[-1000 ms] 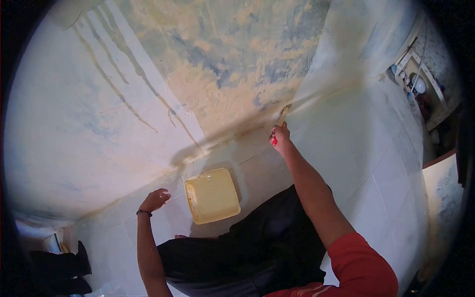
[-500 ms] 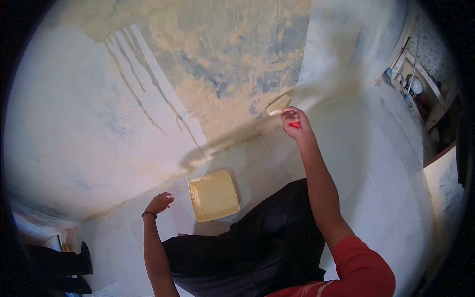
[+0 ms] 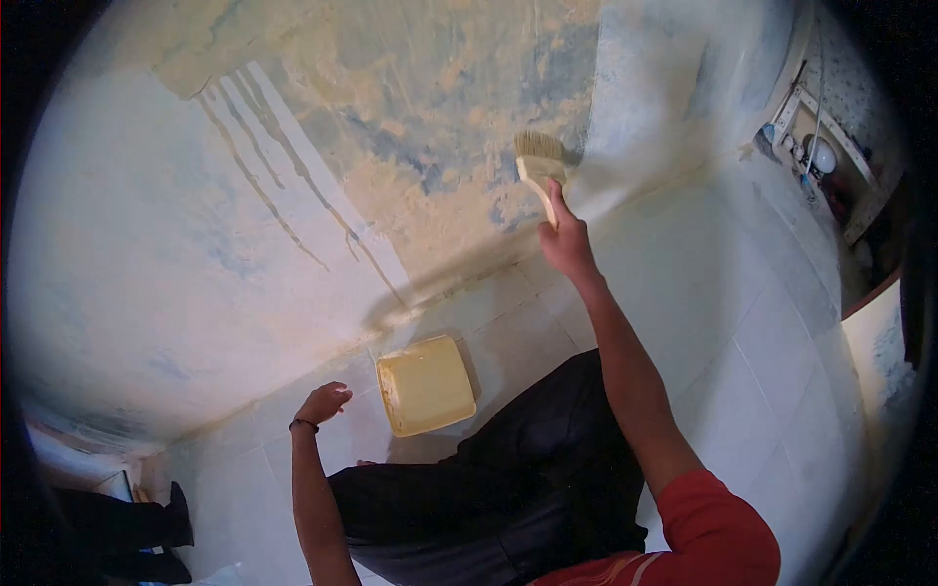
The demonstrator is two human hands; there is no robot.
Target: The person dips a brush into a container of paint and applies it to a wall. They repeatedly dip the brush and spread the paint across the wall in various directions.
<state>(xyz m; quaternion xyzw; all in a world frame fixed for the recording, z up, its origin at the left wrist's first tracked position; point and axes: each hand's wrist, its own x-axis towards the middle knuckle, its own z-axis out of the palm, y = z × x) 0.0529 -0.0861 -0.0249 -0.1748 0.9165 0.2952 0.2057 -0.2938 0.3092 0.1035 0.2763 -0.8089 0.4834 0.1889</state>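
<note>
My right hand [image 3: 567,237] is closed round the pale handle of a wide flat brush [image 3: 539,159], whose bristles point up against the patchy yellow and grey wall [image 3: 440,117]. Beside my legs, a square yellow container [image 3: 427,386] rests on the tiled floor. To its left my left hand [image 3: 326,400], with a dark band at the wrist, hangs over the floor with fingers loosely curled; whether it holds anything is hard to tell.
Brown drips [image 3: 283,146] run down the wall at the upper left. A white frame [image 3: 831,132] with assorted items stands at the right. Dark-clothed legs of another person [image 3: 127,523] show at the lower left.
My right hand has turned, and the brush has swung from low on the wall to higher up, bristles now upward. The left hand has shifted slightly right.
</note>
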